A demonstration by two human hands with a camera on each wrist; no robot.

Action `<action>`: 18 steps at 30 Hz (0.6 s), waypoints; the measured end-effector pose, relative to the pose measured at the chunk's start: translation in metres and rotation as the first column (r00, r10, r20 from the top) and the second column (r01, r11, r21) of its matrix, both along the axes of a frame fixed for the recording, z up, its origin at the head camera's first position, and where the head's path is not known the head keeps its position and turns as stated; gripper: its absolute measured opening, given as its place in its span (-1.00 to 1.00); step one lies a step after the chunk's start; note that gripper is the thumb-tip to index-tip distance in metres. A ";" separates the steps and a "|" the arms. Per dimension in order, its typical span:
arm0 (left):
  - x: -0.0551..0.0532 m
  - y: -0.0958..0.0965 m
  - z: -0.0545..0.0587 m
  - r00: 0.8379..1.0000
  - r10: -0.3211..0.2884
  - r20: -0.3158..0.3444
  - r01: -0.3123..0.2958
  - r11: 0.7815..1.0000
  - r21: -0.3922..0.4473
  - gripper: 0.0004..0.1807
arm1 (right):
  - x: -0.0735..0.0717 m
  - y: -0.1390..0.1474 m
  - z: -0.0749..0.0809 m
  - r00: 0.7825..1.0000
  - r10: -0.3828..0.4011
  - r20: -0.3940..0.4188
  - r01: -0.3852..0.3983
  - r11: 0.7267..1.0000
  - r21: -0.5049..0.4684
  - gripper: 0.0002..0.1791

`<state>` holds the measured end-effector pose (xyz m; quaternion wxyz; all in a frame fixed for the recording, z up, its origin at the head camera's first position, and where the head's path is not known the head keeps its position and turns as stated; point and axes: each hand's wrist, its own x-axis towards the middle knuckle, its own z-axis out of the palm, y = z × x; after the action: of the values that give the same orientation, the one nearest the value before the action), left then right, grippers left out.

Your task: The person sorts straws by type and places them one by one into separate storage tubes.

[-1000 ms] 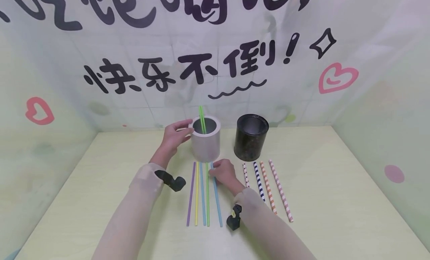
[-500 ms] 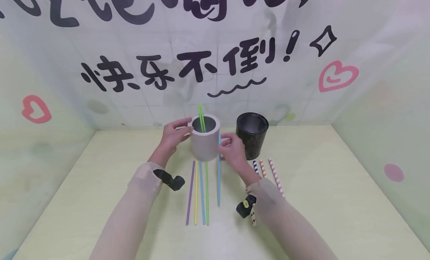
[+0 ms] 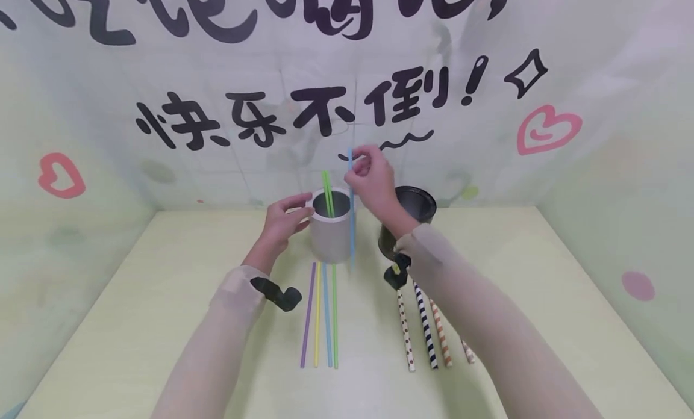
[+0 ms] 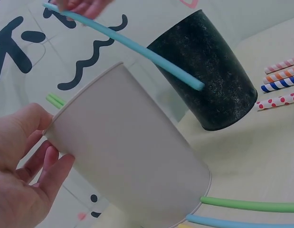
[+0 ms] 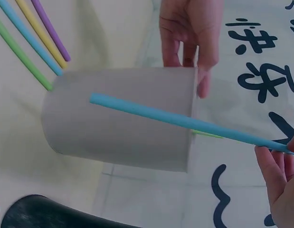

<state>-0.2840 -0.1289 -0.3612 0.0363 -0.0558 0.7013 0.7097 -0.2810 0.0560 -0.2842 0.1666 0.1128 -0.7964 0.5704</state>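
Note:
In the head view my left hand holds the light grey cup at its left rim. Two green straws lean inside the cup and stick out above it. Higher up and to the right, my right hand pinches a blue straw near its top end. The blue straw hangs almost upright in front of the cup's right side, its lower end off the table. In the right wrist view the blue straw crosses before the cup wall.
A black cup stands to the right, partly behind my right forearm. Plain purple, yellow, blue and green straws lie side by side before the grey cup. Several patterned paper straws lie further right, partly under the sleeve. A printed backdrop closes the rear.
My right hand has taken the rightmost blue straw off the table and raised it up beside the grey cup's rim. My left hand has stayed at the cup.

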 end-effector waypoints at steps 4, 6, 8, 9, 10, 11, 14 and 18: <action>0.001 0.001 -0.002 1.000 -0.009 0.001 0.009 1.000 0.014 -0.53 | -0.011 0.000 0.023 0.999 0.009 -0.037 -0.009 1.000 -0.022 -0.60; 0.001 0.001 -0.002 1.000 -0.004 -0.001 0.004 1.000 0.017 -0.53 | -0.016 -0.001 0.034 0.998 0.019 -0.057 -0.021 0.999 -0.040 -0.60; 0.001 0.001 -0.002 1.000 0.002 -0.003 -0.002 1.000 0.008 -0.53 | -0.020 -0.003 0.044 0.997 0.026 -0.077 -0.030 0.998 -0.046 -0.60; 0.001 0.000 -0.002 1.000 0.005 -0.003 -0.005 1.000 0.006 -0.53 | -0.022 -0.004 0.048 0.996 0.029 -0.083 -0.033 0.998 -0.048 -0.60; 0.001 0.000 -0.002 1.000 0.004 -0.002 -0.004 1.000 0.005 -0.53 | -0.023 -0.005 0.053 0.996 0.031 -0.087 -0.036 0.998 -0.052 -0.60; 0.001 0.000 -0.002 1.000 0.003 -0.003 -0.003 1.000 0.006 -0.53 | -0.024 -0.005 0.056 0.996 0.031 -0.089 -0.036 0.998 -0.055 -0.60; 0.000 0.000 -0.002 1.000 -0.004 -0.006 0.004 1.000 0.014 -0.53 | -0.028 -0.008 0.062 0.996 0.027 -0.088 -0.031 0.998 -0.045 -0.60; 0.001 -0.001 -0.001 1.000 -0.001 0.002 0.001 1.000 0.005 -0.52 | -0.031 -0.013 0.054 0.996 0.058 -0.068 -0.060 0.998 -0.030 -0.62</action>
<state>-0.2834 -0.1301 -0.3625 0.0372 -0.0562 0.6997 0.7113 -0.3125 0.0428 -0.2299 0.1781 0.1526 -0.7773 0.5838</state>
